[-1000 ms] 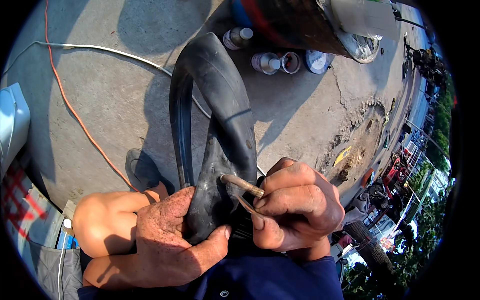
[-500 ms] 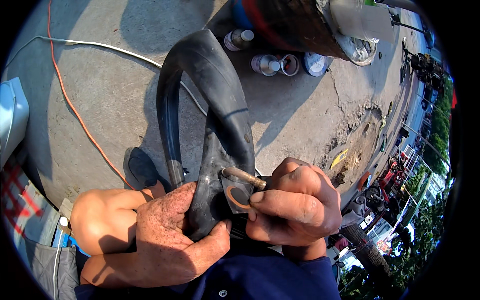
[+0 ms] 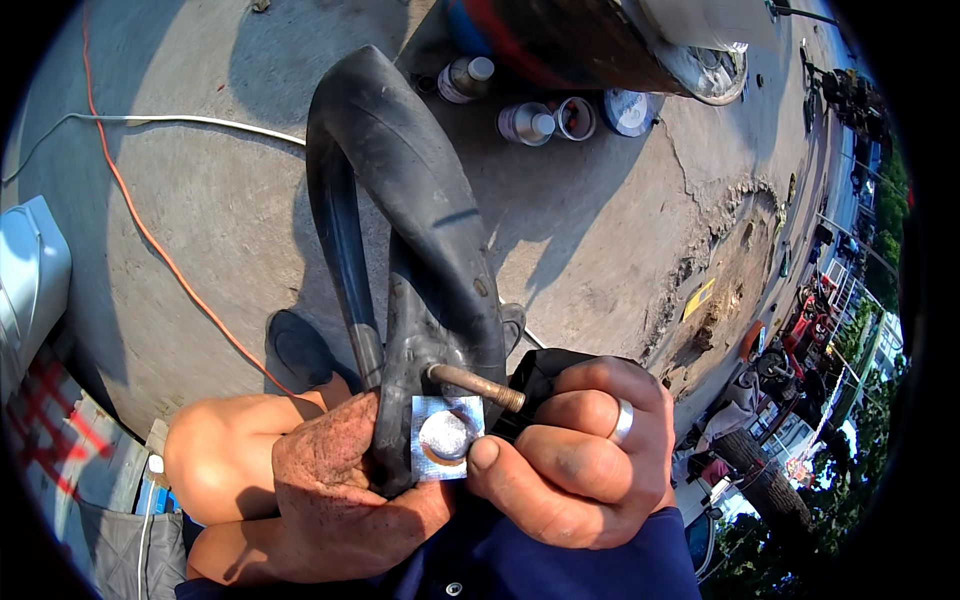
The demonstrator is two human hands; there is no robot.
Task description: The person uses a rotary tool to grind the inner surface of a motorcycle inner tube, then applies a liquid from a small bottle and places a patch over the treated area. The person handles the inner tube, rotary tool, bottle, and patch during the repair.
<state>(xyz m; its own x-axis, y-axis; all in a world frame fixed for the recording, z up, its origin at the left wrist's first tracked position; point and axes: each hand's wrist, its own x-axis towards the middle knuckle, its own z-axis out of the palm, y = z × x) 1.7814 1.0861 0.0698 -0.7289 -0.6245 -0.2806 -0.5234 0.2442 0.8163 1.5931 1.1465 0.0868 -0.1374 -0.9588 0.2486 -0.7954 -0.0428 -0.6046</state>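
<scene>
A black rubber inner tube (image 3: 430, 165) rises in a twisted loop in front of me. My left hand (image 3: 335, 490) is closed round its lower end, fingers hidden behind the rubber. From the tube a brass-coloured valve stem (image 3: 478, 386) sticks out toward the right. Just below the stem is a small square tube patch (image 3: 447, 438), its shiny film catching light over a round centre. My right hand (image 3: 590, 450), with a ring on one finger, is closed and pinches the patch's right edge with the thumb tip. Whether the patch touches the tube I cannot tell.
On the concrete beyond stand two bottles (image 3: 466, 80) (image 3: 526, 124), an open tub (image 3: 575, 118) and a round tin (image 3: 628, 112), beside a large dark drum (image 3: 570, 45). Orange (image 3: 150, 235) and white cables (image 3: 215, 124) cross the ground at left. A pale blue container (image 3: 35, 265) stands at far left.
The patch has moved down and left below the valve stem and now shines silver, where it looked clear with an orange-brown ring. My right hand has turned and lowered with it.
</scene>
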